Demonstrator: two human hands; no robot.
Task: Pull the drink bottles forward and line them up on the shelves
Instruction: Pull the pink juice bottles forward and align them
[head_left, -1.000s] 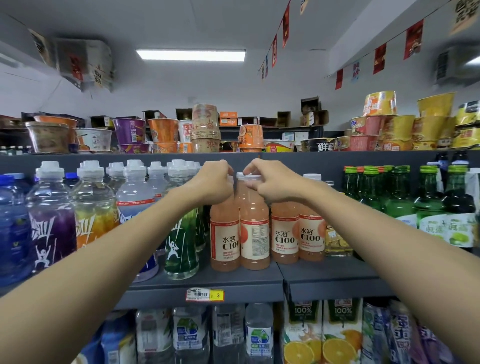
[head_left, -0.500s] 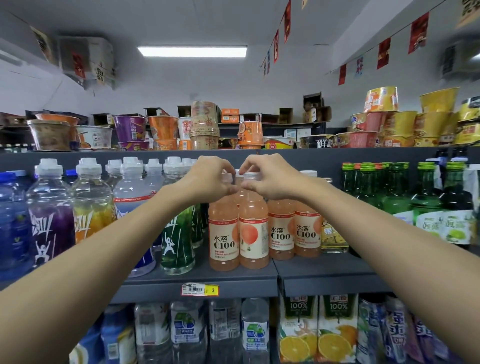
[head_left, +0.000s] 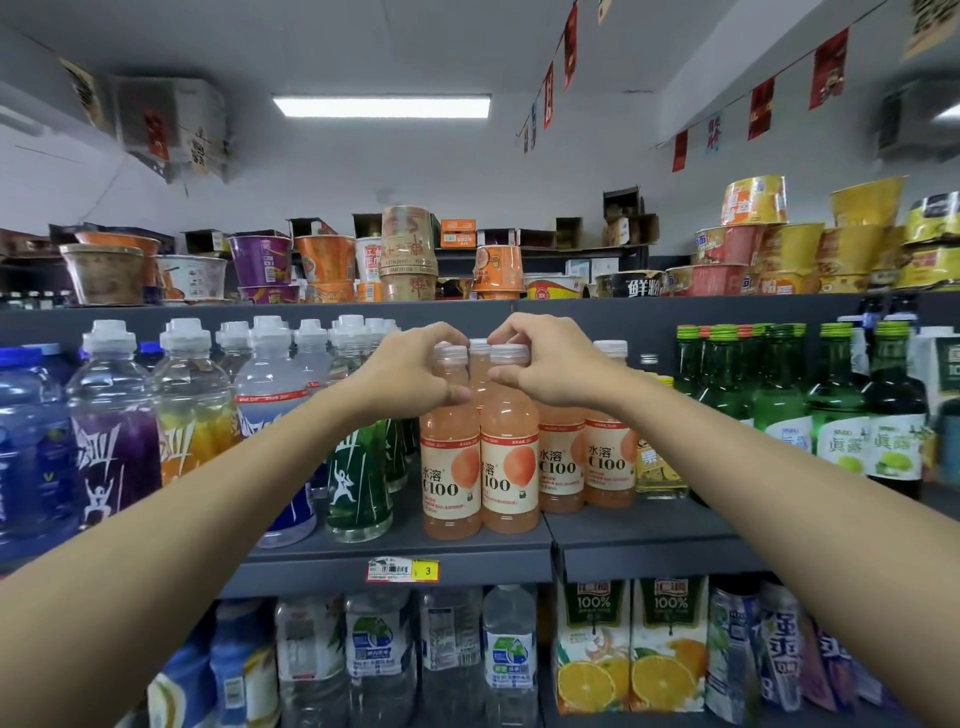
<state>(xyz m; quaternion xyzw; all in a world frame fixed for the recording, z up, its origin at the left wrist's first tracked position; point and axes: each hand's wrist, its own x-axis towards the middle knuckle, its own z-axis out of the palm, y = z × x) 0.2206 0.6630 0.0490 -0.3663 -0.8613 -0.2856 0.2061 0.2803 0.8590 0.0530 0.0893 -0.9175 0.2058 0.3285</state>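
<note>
Several pink C100 drink bottles stand on the grey middle shelf. Two of them are at the front: the left front bottle and the right front bottle. My left hand grips the neck of the left front bottle just under its white cap. My right hand grips the neck of the right front bottle the same way. A third cap shows between my hands, behind them. Two more C100 bottles stand further back to the right.
Sports drink bottles with white caps fill the shelf to the left. Green glass bottles stand to the right. Instant noodle cups crowd the top shelf. Water bottles and orange juice cartons sit on the shelf below.
The two front C100 bottles have turned, so their peach pictures face me. My hands stay on the bottle necks, and the caps now show above my fingers.
</note>
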